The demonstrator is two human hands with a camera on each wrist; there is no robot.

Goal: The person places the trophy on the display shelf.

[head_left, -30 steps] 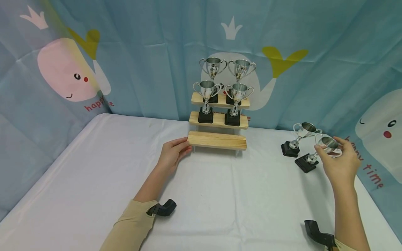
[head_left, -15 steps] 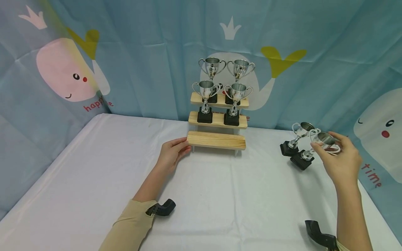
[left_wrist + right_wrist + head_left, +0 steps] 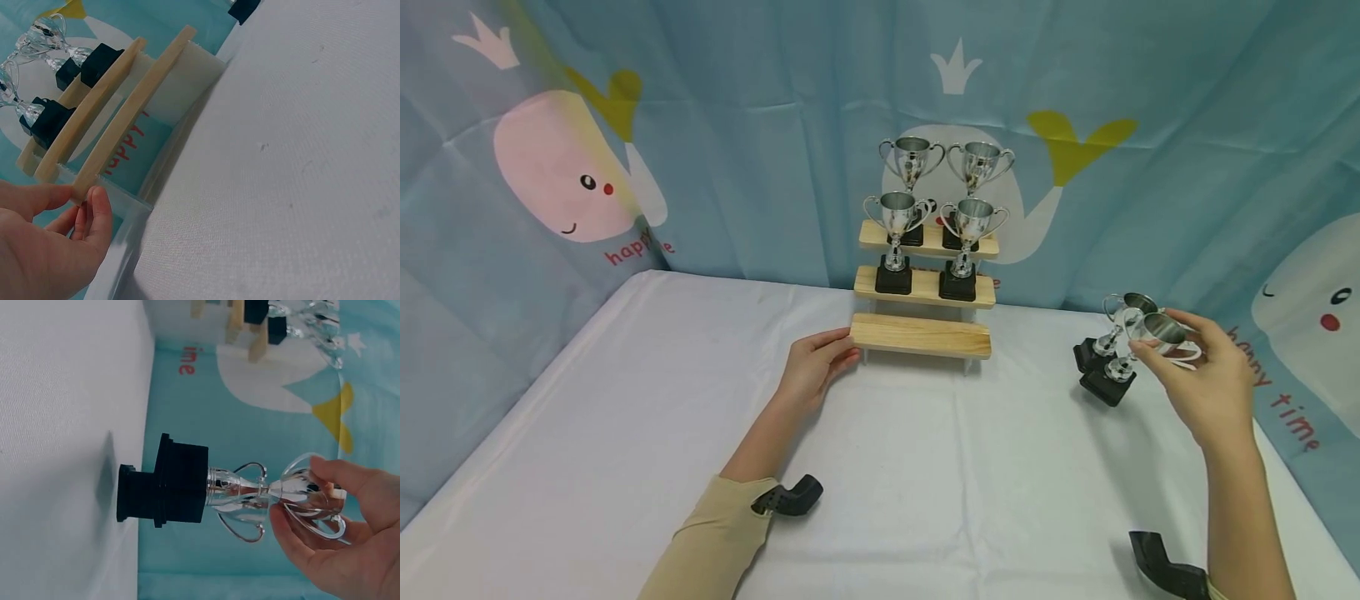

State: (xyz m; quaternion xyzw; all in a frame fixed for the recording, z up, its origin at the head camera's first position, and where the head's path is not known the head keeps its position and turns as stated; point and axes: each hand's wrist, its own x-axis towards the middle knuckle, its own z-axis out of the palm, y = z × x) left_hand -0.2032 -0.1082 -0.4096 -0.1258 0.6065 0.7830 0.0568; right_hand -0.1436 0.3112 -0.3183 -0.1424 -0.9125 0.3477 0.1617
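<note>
At the right side of the table, my right hand [image 3: 1210, 375] holds a silver trophy cup [image 3: 1107, 385] by its bowl, thumb and fingers around it. This trophy leans, its black base raised above the white cloth, as the right wrist view also shows. Just behind it stands a second trophy [image 3: 1087, 353], partly covered by the first. My left hand [image 3: 808, 367] pinches the left end of the lowest board of a three-step wooden stand [image 3: 921, 335]. In the left wrist view the thumb lies above that board [image 3: 134, 119] and the fingers below.
Two trophies [image 3: 957, 285] stand upright on the stand's middle step, and two more [image 3: 979, 162] on the top step. Close behind hangs a blue curtain [image 3: 737, 167] printed with whales. White cloth [image 3: 880, 500] covers the table.
My right hand has carried its trophy a little left, so it now overlaps the second trophy more in the head view. My left hand has stayed on the stand.
</note>
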